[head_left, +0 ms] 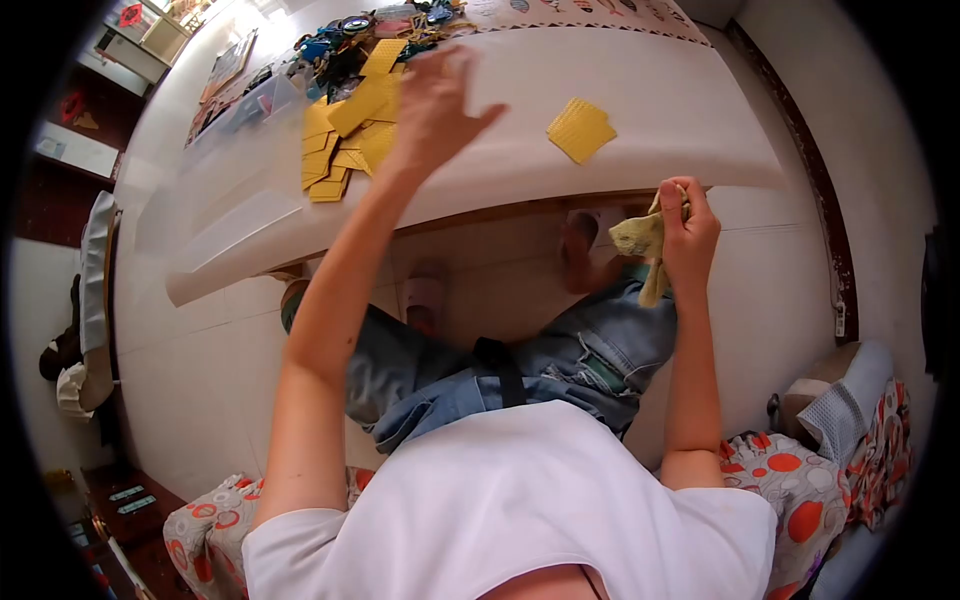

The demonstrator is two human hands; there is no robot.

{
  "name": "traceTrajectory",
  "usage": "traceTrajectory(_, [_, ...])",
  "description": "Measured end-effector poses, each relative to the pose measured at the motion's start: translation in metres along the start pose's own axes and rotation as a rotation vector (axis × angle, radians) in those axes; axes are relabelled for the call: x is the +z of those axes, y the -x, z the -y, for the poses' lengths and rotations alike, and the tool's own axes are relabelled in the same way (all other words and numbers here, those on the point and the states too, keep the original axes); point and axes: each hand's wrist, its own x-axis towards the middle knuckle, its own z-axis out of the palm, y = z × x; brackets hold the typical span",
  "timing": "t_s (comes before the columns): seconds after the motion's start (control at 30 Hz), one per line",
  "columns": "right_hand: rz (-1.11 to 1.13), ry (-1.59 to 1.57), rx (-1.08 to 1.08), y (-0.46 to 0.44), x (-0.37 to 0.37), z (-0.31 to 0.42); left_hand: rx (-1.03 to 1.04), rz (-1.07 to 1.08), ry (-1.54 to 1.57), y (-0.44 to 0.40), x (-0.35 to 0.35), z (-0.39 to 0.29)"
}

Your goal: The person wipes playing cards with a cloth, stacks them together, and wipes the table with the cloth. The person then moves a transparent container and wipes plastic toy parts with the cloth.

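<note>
My right hand [688,230] is closed around a crumpled yellow-green cloth [640,238], which hangs down in front of the table edge. My left hand [438,108] is over the table, its thumb stretched out from the fingers, with nothing visible in it; the fingertips are slightly blurred. Beside and partly behind that hand lies a loose pile of flat yellow textured pieces [330,150]. To the right, apart from the pile, a few more yellow textured squares [580,130] lie overlapped on the white table cover.
A clear plastic bin [250,115] stands left of the pile. Behind it is a heap of small colourful items [350,35]. The table [650,90] has a white cover that overhangs its front edge. A patterned cloth-covered seat [770,480] is beneath me.
</note>
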Motion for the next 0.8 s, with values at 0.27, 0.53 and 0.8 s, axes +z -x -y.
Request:
traceTrajectory(0.27, [-0.043,-0.091,-0.154,0.004,-0.019,0.01,0.062,0.369,0.149,0.015,0.075,-0.122])
traceTrajectory(0.53, [-0.014,-0.121,-0.164,0.006,-0.001,0.002,-0.286,0.139,0.604,0.039,0.042,-0.069])
traceTrajectory(0.8, [-0.04,-0.407,-0.525,0.028,0.038,0.076,-1.111,0.351,2.429,0.063,-0.037,-0.113])
